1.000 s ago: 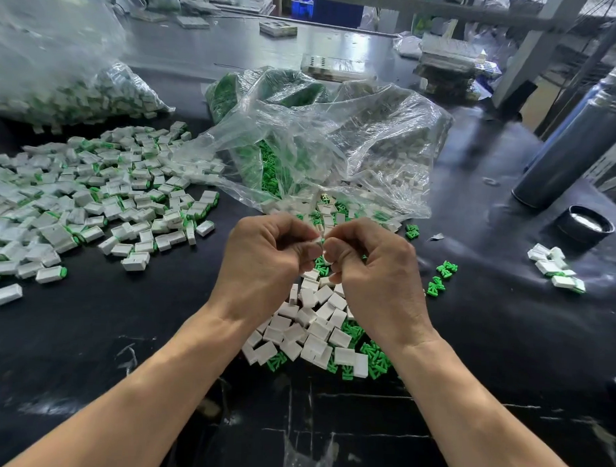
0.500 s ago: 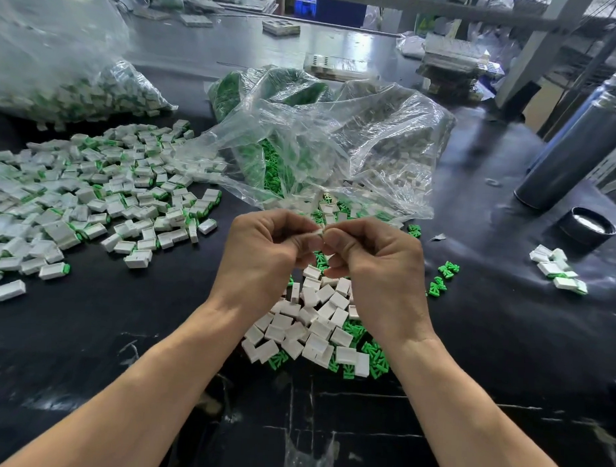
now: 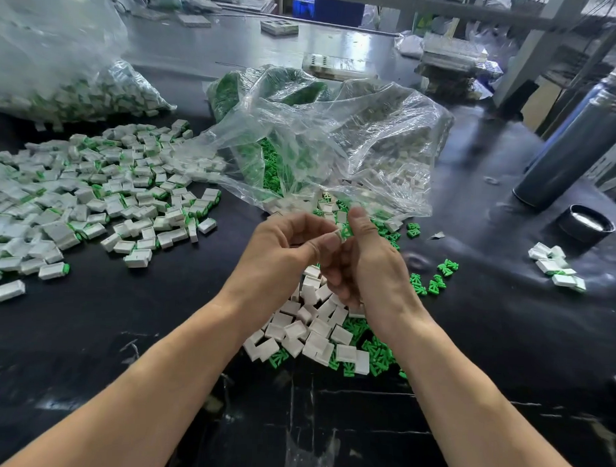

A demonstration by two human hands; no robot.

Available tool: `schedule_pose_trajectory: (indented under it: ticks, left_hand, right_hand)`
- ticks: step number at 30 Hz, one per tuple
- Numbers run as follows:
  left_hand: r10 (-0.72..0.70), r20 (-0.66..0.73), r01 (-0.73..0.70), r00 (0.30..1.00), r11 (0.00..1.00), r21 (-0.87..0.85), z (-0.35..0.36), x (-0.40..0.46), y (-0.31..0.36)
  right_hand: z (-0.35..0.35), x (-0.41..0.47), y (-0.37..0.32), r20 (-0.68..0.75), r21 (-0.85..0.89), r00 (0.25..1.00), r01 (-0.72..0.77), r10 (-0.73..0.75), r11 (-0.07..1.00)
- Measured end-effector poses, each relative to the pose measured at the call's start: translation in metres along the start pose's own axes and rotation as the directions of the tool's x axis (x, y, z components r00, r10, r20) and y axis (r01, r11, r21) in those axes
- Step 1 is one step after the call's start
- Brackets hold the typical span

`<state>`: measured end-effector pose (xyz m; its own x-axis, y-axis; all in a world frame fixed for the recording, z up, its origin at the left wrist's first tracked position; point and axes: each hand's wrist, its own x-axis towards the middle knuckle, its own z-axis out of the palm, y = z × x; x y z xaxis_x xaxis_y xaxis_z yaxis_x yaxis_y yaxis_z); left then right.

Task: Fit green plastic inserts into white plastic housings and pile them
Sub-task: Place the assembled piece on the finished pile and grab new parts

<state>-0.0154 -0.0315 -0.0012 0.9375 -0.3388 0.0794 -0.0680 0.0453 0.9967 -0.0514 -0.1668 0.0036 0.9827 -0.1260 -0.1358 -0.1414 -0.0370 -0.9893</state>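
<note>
Left hand (image 3: 281,248) and right hand (image 3: 365,259) pinching one white housing with green insert (image 3: 344,231) above loose parts on table (image 3: 121,331); fingers curled.

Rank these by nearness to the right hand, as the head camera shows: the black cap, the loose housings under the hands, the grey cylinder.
From the right hand:
1. Loose housings, just below it.
2. Black cap, off to the right.
3. Grey cylinder, far right, behind the cap.

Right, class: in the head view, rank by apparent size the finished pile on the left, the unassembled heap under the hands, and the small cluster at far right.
1. Finished pile
2. Unassembled heap
3. Small cluster

The heap sits nearer the camera and is partly hidden by the hands.
</note>
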Motion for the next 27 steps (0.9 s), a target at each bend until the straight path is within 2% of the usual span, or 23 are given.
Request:
schedule_pose_trajectory:
  ticks: [5, 12, 17, 21, 27]
  left_hand:
    - [-0.034, 0.034, 0.037, 0.999, 0.995, -0.097, 0.003, 0.0, -0.001]
    - [-0.025, 0.062, 0.037, 0.998, 0.98, -0.195, 0.004, -0.002, -0.001]
    - [-0.058, 0.05, 0.066, 0.997, 0.981, -0.18, 0.0, -0.001, -0.001]
    - [-0.065, 0.043, 0.071, 0.997, 0.987, -0.144, 0.001, 0.0, -0.001]
    - [-0.044, 0.029, 0.048, 0.999, 0.99, -0.131, 0.002, 0.0, -0.004]
  right_hand:
    - [0.007, 0.004, 0.001, -0.073, 0.064, 0.997, -0.026, 0.031, 0.998]
    - [0.019, 0.009, 0.01, -0.171, -0.056, 0.969, 0.17, -0.177, 0.984]
    - [0.017, 0.007, 0.008, -0.125, 0.049, 0.987, 0.111, -0.104, 0.993]
    - [0.014, 0.005, 0.007, -0.081, 0.11, 0.992, 0.109, -0.101, 0.988]
    - [0.017, 0.01, 0.012, -0.12, 0.016, 0.988, 0.095, -0.092, 0.995]
